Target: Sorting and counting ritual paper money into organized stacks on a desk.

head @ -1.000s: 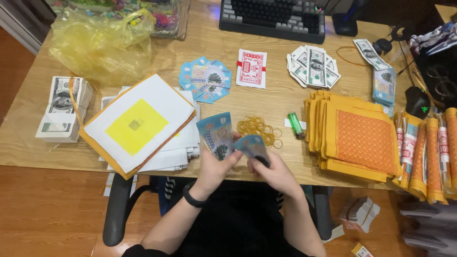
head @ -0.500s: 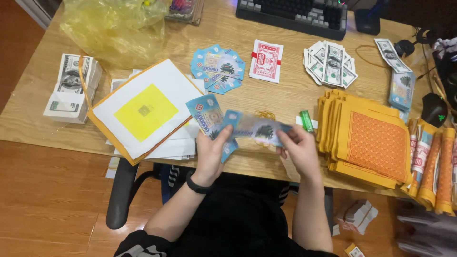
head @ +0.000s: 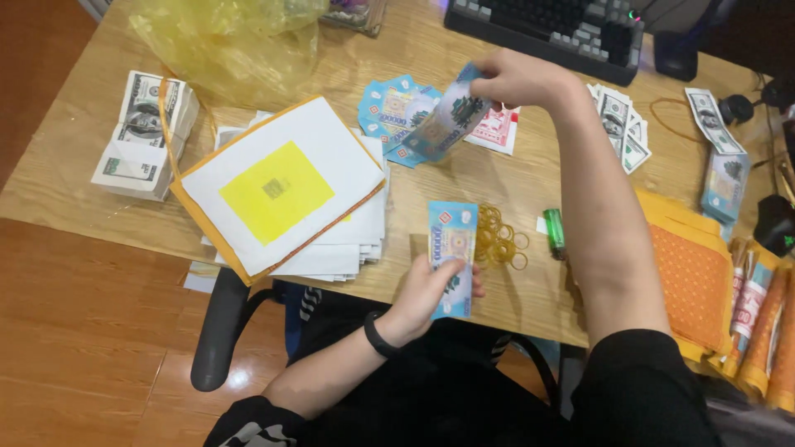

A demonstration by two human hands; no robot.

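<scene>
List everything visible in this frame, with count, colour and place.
Blue banknote stack: one, near desk edge, in left hand.
Blue banknote: one, held above desk by right hand.
Blue note fan: one, desk centre.
Rubber bands: pile, yellow, beside the stack.
Lighter: one, green, right of bands.
Grey-green bill bundle: one, left.
Envelopes: stack, white and yellow, centre-left.
Plastic bag: one, yellow, top left.
Keyboard: one, dark, top.
Orange envelopes: stack, right.
Left hand: grip on stack.
Right hand: grip on note.
</scene>
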